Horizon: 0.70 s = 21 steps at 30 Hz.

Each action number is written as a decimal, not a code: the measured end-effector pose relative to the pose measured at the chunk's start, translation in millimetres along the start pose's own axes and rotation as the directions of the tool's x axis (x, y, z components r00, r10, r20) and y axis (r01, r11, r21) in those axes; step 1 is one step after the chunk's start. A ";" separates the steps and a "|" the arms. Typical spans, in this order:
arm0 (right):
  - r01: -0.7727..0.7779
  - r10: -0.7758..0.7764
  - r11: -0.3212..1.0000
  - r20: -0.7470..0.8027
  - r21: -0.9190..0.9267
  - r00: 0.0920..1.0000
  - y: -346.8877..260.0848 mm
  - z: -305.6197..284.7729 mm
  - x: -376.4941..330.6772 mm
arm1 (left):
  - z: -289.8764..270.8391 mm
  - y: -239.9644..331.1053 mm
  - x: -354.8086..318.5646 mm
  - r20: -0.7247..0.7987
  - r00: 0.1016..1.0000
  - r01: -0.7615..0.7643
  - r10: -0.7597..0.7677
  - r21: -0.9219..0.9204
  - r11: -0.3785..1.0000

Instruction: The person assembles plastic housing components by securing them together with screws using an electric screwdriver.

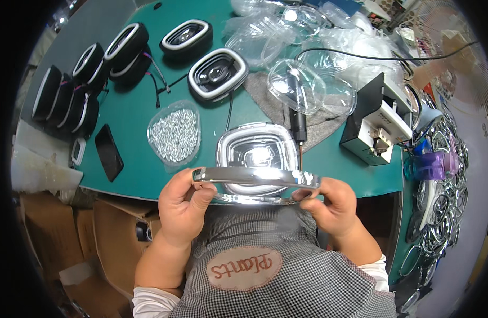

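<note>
both hands are closed on a chrome trim ring [254,180], the left hand [183,204] pinching its left end and the right hand [331,204] its right end. it is held level above the near edge of the green bench [132,114], just in front of a clear-lensed lamp housing [257,151] and near a tub of small screws [174,133].

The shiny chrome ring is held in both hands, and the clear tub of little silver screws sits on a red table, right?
Not quite: the table is green, not red. The head view shows it. The rest holds: the left hand and right hand both hold the shiny chrome ring, and the clear plastic tub of small silver screws sits on that table.
</note>
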State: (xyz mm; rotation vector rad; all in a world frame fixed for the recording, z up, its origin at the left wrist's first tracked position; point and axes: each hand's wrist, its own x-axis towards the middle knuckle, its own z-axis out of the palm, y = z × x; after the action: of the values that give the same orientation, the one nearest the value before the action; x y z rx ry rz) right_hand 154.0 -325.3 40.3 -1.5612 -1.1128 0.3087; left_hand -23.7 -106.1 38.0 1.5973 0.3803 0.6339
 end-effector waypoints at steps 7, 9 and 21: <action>0.120 -0.120 0.989 0.003 -0.086 0.993 -7.9 -2.1 4.1 | -2.3 -15.1 2.0 0.024 0.999 -0.020 0.023 -0.115 0.993; 0.109 -0.109 0.991 0.008 -0.081 0.994 -9.3 -2.9 3.7 | -1.1 -14.5 2.1 0.016 1.000 0.000 0.002 -0.156 0.988; -0.130 0.200 0.896 -0.125 0.424 0.972 27.8 0.4 -15.9 | 19.8 42.6 13.7 0.233 0.909 -0.385 0.346 0.151 0.911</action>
State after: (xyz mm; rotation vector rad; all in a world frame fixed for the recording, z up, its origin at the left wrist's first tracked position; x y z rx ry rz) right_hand 158.8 -335.0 10.2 -1.2748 -0.7265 0.4877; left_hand -6.1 -119.6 81.7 1.9240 -0.0166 0.7270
